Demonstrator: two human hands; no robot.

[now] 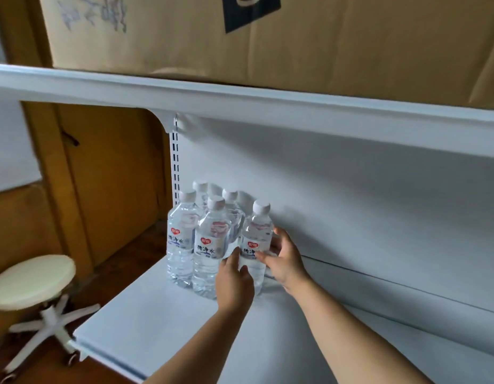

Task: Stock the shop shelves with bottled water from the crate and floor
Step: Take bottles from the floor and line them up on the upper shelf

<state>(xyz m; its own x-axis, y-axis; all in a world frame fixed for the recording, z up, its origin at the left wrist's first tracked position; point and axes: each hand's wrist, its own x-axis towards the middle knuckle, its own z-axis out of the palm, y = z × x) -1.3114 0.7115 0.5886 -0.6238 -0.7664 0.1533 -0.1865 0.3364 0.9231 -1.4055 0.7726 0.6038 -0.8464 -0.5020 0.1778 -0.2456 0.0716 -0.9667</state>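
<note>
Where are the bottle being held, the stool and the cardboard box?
held water bottle (257, 228), head view, clear shoulder
stool (32, 281), head view, seat cushion
cardboard box (295, 42), head view, front face

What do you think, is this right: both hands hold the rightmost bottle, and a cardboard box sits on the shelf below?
No. In the head view the cardboard box sits on the shelf above, not below. The left hand and right hand do hold the rightmost bottle.
</note>
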